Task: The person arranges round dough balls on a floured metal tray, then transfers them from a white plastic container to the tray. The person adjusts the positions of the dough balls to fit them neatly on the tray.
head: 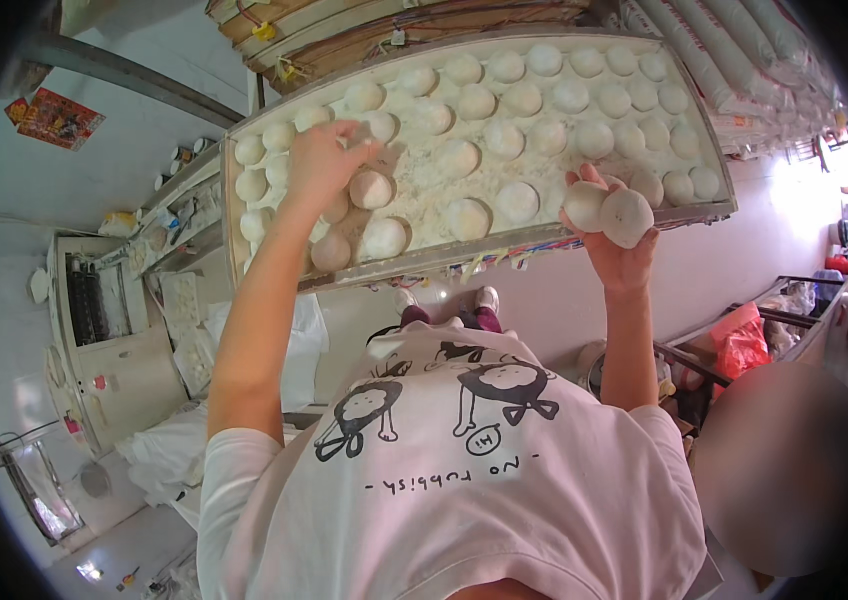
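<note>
Rows of round, flour-dusted dough balls [460,158] sit on a long, shallow wooden tray [424,268]. My left hand [328,159] is over the left part of the tray, palm down, thumb and fingers apart beside a dough ball [379,126]; what lies under the palm is hidden. My right hand [615,244], palm up at the tray's near right edge, holds two dough balls, one [586,205] next to the other [626,218]. A paler edge behind them may be another ball; I cannot tell.
Stacked wooden trays [409,37] stand beyond the far edge, with filled sacks [724,67] at the upper right. A pale machine with black rollers [97,300] stands left. At right, a metal-framed rack holds a red plastic bag [740,341]. Colored wires hang beneath the tray's near edge.
</note>
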